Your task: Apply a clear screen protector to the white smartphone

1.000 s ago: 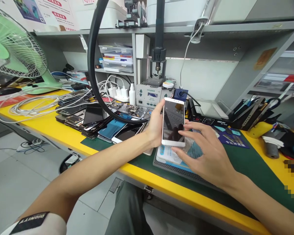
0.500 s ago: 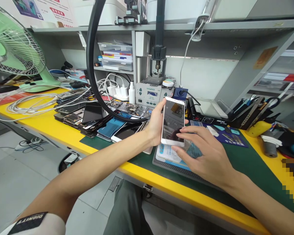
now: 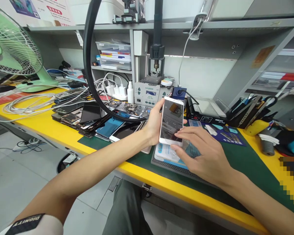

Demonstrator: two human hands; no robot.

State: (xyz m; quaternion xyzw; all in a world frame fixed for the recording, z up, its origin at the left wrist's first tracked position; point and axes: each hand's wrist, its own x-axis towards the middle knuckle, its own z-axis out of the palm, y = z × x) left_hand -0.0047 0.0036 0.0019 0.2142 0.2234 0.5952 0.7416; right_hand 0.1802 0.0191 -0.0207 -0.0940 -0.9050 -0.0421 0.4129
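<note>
My left hand [image 3: 154, 125] grips a white smartphone [image 3: 171, 120] by its left edge and holds it upright above the bench, dark screen towards me. My right hand [image 3: 203, 153] is at the phone's lower right, fingers spread, with a fingertip touching the bottom of the screen. Under the phone lies a white and blue package [image 3: 169, 154] on a grey ribbed mat [image 3: 176, 166].
A heap of phone screens and parts [image 3: 93, 116] lies to the left beside coiled white cables [image 3: 26, 104] and a green fan [image 3: 12, 52]. A soldering station [image 3: 148, 91] stands behind. Tools in a holder [image 3: 252, 112] are at the right. A black hose [image 3: 88, 62] arcs overhead.
The phone has tilted and shifted slightly left and up in my left hand. My right hand's fingers stay at the phone's lower edge. The view has drifted a little.
</note>
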